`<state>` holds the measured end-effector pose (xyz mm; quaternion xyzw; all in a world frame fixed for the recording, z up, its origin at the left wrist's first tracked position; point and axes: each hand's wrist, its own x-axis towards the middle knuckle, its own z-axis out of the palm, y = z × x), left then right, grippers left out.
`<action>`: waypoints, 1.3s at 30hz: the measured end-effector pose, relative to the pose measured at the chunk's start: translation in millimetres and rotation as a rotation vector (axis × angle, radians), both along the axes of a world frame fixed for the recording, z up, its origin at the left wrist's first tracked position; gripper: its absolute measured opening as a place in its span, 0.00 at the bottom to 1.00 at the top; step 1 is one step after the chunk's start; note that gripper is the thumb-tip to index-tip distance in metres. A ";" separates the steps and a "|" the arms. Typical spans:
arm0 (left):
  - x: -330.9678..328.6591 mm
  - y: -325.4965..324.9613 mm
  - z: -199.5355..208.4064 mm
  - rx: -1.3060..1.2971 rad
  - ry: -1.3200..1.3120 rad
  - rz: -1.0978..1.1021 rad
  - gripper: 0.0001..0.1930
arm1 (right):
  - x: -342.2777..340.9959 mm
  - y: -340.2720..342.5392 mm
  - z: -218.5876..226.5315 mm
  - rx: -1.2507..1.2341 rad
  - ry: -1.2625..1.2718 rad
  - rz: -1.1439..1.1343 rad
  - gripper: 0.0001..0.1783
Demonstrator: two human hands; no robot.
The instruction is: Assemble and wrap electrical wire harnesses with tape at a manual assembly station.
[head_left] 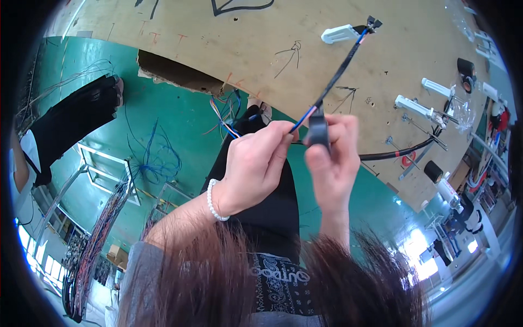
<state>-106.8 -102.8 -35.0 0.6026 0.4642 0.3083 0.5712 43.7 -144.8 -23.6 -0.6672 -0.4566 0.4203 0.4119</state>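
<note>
Your left hand (256, 166) pinches the wire bundle (338, 71); just beside it, your right hand (332, 158) grips a black tape roll (318, 131)

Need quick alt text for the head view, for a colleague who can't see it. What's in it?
Two bare hands hold a wire bundle above a wooden workboard: the left hand pinches the coloured wires, and the right hand holds a roll of black tape against the black-wrapped cable. The cable runs up to a connector beside a white clip.

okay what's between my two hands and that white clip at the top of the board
In the head view, a black-wrapped wire bundle runs from the left hand and right hand up to the white clip, over bare board.
</note>
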 end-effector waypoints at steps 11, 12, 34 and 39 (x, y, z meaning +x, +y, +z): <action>-10.1 -18.3 14.5 -0.156 -0.047 -0.084 0.06 | -16.0 46.3 -37.9 0.009 0.893 -0.263 0.20; -10.1 -14.2 14.7 -0.252 -0.126 -0.066 0.07 | -19.8 40.0 -46.1 0.007 0.894 -0.256 0.20; -6.2 -28.7 3.5 -0.110 0.069 -0.002 0.06 | -24.6 -15.2 -13.5 -0.072 0.815 -0.265 0.24; -10.6 -38.8 5.9 0.384 0.287 -0.109 0.10 | -7.8 6.1 40.0 0.145 -0.475 0.324 0.12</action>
